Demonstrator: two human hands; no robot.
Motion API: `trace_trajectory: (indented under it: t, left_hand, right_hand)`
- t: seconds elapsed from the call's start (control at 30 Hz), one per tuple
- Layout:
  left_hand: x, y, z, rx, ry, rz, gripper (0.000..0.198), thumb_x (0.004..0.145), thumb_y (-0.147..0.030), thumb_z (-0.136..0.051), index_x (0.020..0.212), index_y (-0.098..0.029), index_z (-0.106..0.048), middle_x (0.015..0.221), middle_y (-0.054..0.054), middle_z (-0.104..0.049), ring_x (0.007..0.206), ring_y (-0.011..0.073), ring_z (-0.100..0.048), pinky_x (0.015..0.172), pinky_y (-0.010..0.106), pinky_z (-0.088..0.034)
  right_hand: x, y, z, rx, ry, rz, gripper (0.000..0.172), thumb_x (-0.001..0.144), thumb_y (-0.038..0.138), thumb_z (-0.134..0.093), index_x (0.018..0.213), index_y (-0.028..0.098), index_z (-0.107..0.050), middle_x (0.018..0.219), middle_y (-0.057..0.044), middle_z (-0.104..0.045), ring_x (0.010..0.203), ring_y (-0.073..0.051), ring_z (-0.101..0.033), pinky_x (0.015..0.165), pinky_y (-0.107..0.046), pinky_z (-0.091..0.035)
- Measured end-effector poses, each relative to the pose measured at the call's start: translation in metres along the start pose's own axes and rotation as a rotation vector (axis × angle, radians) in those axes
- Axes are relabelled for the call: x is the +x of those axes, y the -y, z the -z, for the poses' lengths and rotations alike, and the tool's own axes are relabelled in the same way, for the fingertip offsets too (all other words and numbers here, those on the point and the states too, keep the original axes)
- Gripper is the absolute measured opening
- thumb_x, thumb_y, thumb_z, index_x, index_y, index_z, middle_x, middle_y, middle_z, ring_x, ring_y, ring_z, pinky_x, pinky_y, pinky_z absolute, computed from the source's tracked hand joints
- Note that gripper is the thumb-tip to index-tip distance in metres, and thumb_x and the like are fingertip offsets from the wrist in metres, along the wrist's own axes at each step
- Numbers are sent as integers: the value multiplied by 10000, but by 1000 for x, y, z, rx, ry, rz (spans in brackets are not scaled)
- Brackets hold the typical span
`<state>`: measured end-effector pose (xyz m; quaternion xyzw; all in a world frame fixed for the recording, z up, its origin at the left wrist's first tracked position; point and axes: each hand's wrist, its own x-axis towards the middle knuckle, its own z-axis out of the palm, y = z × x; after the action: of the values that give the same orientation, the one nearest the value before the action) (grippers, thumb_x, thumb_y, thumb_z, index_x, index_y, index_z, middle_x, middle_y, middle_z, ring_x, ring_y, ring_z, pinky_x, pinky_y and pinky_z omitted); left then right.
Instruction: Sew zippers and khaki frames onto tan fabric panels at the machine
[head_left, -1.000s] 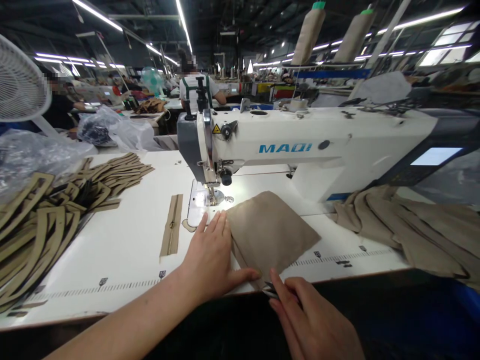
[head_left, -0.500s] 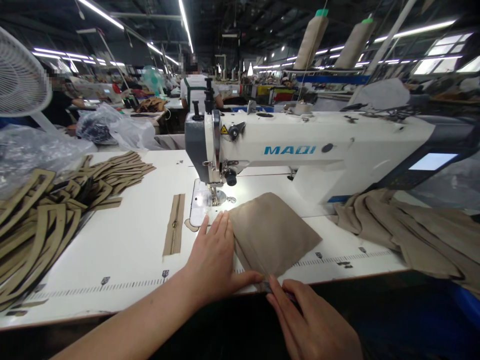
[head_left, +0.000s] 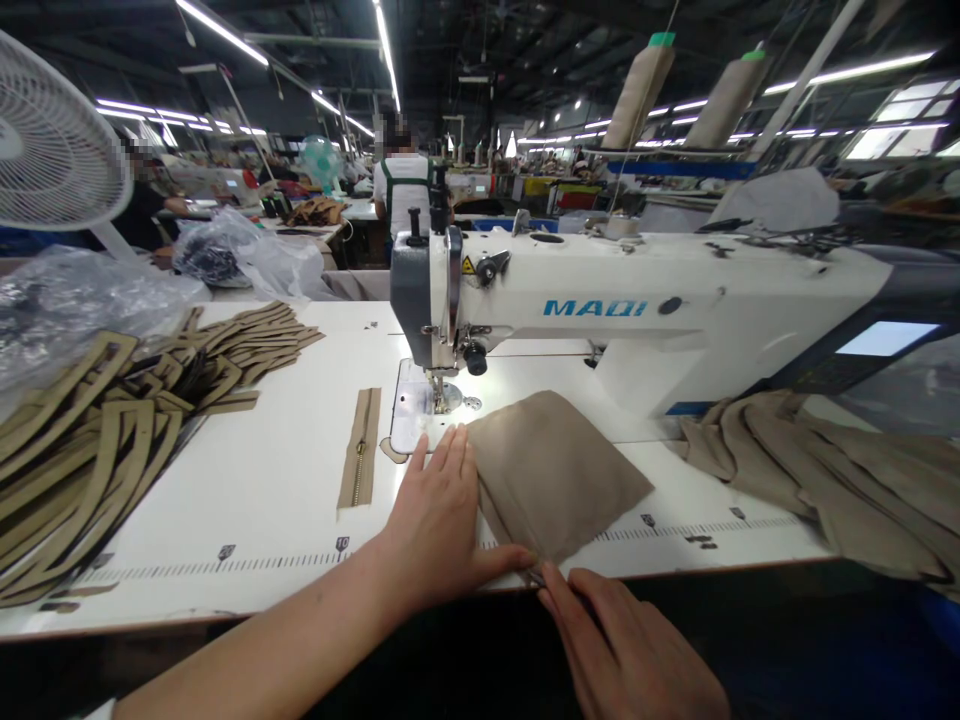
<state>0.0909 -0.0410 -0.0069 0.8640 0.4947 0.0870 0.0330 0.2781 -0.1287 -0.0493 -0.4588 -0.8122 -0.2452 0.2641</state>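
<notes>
My left hand [head_left: 439, 520] lies flat on the sewing table. Its fingers stretch toward the machine's needle plate, along the left edge of a taupe fabric piece [head_left: 559, 465], and its thumb reaches to the fabric's near corner. At that corner, by the table's front edge, my right hand [head_left: 626, 640] is closed around a small metal-tipped tool [head_left: 535, 577]; the fingers hide most of it, so its exact kind does not show. Left of my left hand lies a short zipper [head_left: 360, 450] on brown tape, apart from both hands.
A white sewing machine [head_left: 600, 290] stands behind the fabric, presser foot [head_left: 439, 395] over the plate. Brown strips with slots [head_left: 135, 430] pile up at left, beside plastic bags and a fan [head_left: 60, 140]. More taupe fabric [head_left: 825, 480] lies at right. A person [head_left: 406, 185] is farther back.
The whole view has shifted slightly, so things sit a little farther right. Both hands and the fabric keep nearly the same places, with the right hand still at the near corner.
</notes>
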Motion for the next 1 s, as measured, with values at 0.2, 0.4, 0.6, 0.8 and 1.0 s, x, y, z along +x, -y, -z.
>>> trace_trajectory:
  t: [0.2, 0.4, 0.6, 0.8, 1.0]
  left_hand:
    - [0, 0, -2, -5, -34, -15, 997, 660, -754, -496, 1306, -2, -384, 1409, 280, -313, 1335, 382, -227, 1082, 555, -159]
    - [0, 0, -1, 2, 4, 2, 1032, 662, -763, -484, 1316, 28, -372, 1423, 277, -283, 1343, 376, -208, 1094, 536, -140]
    - [1, -1, 1, -6, 31, 6, 1070, 659, -773, -471, 1321, 59, -353, 1422, 292, -263, 1338, 385, -215, 1085, 545, -148]
    - [1, 0, 1, -8, 29, 9, 1064, 661, -759, -486, 1328, 57, -341, 1429, 289, -249, 1344, 376, -203, 1090, 535, -136]
    - [1, 2, 2, 9, 61, -29, 1096, 647, -801, -443, 1344, 37, -330, 1438, 270, -244, 1356, 372, -163, 1099, 540, -69]
  right_hand:
    - [1, 0, 0, -26, 3, 21, 185, 890, 192, -533, 1012, 148, -665, 817, -69, -673, 558, -121, -567, 516, -241, -410]
    - [2, 1, 0, -39, -3, 41, 189, 887, 179, -534, 1023, 132, -656, 825, -73, -676, 581, -129, -584, 524, -244, -417]
    - [4, 0, -1, -23, -36, 50, 178, 888, 181, -522, 1005, 162, -655, 817, -76, -681, 608, -133, -610, 534, -224, -435]
    - [3, 4, -2, 246, -27, 120, 150, 882, 129, -491, 919, 147, -635, 713, -36, -656, 534, -116, -592, 486, -220, -437]
    - [14, -12, 6, 491, 185, -327, 216, 884, 409, -507, 861, 199, -548, 645, 20, -594, 498, -103, -579, 461, -172, -456]
